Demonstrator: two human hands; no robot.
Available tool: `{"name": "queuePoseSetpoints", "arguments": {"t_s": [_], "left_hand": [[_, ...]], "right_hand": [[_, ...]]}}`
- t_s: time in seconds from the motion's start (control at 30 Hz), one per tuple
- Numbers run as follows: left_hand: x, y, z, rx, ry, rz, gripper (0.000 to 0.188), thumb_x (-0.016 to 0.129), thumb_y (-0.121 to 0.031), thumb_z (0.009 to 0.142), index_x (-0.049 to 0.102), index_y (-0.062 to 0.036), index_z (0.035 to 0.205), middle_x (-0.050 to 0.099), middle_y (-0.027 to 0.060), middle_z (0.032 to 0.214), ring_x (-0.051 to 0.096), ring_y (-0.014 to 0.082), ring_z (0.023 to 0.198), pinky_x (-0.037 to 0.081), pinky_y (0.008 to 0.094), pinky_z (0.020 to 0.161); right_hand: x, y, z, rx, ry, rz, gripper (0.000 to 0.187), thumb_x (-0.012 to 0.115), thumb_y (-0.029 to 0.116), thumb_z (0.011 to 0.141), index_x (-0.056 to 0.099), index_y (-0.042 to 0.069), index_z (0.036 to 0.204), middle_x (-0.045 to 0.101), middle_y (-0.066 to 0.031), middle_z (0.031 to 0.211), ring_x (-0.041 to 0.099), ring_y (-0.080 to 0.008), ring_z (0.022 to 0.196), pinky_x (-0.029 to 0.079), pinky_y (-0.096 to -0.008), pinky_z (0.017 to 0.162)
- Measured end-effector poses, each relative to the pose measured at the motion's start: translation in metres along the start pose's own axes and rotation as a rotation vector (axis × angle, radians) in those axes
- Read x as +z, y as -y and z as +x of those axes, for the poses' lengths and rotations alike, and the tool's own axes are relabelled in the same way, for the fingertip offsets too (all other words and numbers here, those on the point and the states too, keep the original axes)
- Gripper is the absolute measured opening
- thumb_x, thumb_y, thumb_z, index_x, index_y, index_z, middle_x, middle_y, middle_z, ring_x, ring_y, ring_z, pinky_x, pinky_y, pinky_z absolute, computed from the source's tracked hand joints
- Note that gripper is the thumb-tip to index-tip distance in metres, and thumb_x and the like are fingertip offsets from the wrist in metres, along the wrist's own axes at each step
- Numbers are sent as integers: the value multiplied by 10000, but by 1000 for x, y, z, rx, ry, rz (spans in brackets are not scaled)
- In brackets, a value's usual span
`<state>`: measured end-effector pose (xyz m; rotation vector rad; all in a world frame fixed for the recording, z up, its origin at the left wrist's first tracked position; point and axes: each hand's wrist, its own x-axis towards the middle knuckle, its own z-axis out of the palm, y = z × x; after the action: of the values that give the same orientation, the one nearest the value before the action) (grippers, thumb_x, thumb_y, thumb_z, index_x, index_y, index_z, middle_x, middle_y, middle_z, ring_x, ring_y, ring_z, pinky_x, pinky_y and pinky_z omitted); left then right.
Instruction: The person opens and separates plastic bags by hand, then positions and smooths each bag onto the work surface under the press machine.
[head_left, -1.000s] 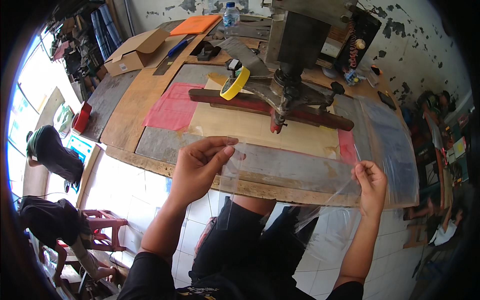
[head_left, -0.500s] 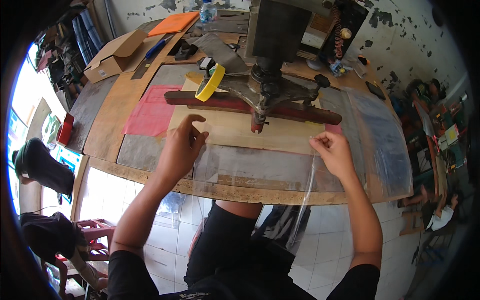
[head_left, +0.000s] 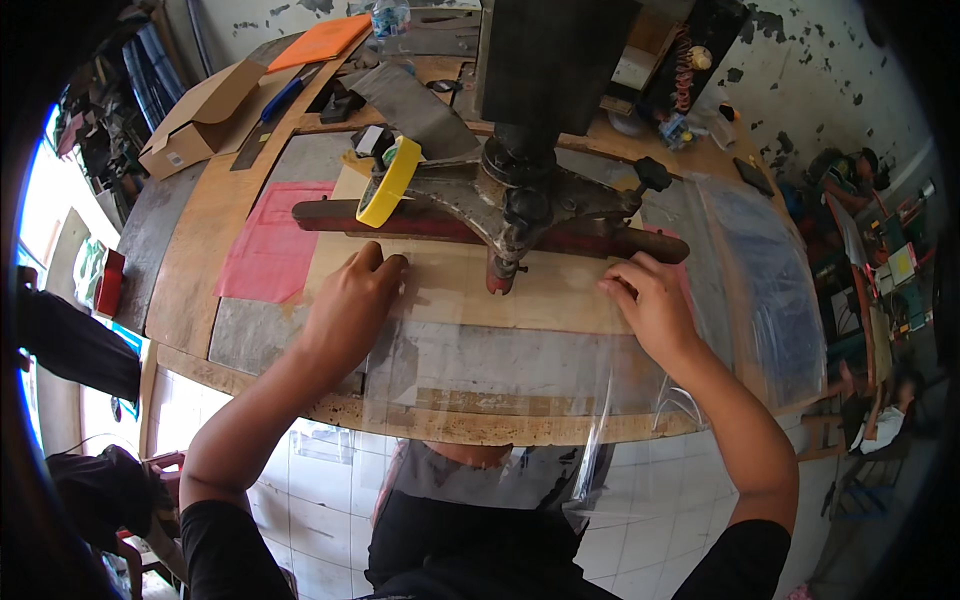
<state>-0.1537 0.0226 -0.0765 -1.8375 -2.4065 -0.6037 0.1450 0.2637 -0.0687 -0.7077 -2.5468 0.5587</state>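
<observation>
A clear plastic sheet stretches between my hands, over the table's front edge, and hangs down toward my lap. My left hand pinches its far left part, fingertips just in front of the press bar. The far right part is gripped by my right hand, thumb and fingers closed together. Under the sheet's far edge lies a cream-coloured board. Right behind my fingers, the long red bar of a metal press spans the board. A yellow tape roll rests on the press's left arm.
A pink sheet lies left of the board. At the right is a stack of clear plastic sheets. Farther back left are a cardboard box, a blue cutter and an orange folder. Other people sit at both sides.
Both hands have moved forward toward the press bar, drawing the plastic sheet farther over the board. My view has tilted and shifted slightly.
</observation>
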Motion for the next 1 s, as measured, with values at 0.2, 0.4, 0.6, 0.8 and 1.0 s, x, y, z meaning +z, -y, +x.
{"name": "queuePoseSetpoints", "arguments": {"t_s": [0.2,0.4,0.6,0.8,1.0], "left_hand": [[-2,-6,0,231,-132,288,284,671,-56,882,730,-43,1160,624,136,1230,628,301,1176,539,430,896],[-9,-4,-15,163,93,121,418,626,-16,872,642,60,1282,616,183,1348,607,353,1252,508,476,1066],[-19,-14,-23,141,106,76,610,671,-219,898,550,124,1388,528,267,1480,543,396,1353,444,454,1165],[-18,-13,-23,147,108,85,633,687,-232,899,542,129,1399,512,270,1495,534,398,1360,433,457,1177],[-15,-9,-15,93,159,48,659,697,-206,895,523,88,1459,474,232,1564,495,400,1423,397,473,1214]], "right_hand": [[-12,-1,-8,-129,50,-51,147,724,52,956,778,26,1090,643,-153,933,674,-346,845,532,-448,741],[-21,10,-26,59,184,-119,357,675,23,978,737,89,1324,595,-149,961,656,-331,827,535,-449,751],[-12,-1,-30,-46,91,-117,436,670,-28,958,705,101,1372,560,-140,964,649,-320,814,538,-446,740],[-8,-8,-22,-72,59,-117,417,677,-26,954,716,94,1352,563,-141,956,653,-318,829,536,-457,757],[-7,-11,-18,-47,62,-92,410,673,-29,959,717,86,1350,562,-145,956,642,-321,836,522,-451,758]]}}
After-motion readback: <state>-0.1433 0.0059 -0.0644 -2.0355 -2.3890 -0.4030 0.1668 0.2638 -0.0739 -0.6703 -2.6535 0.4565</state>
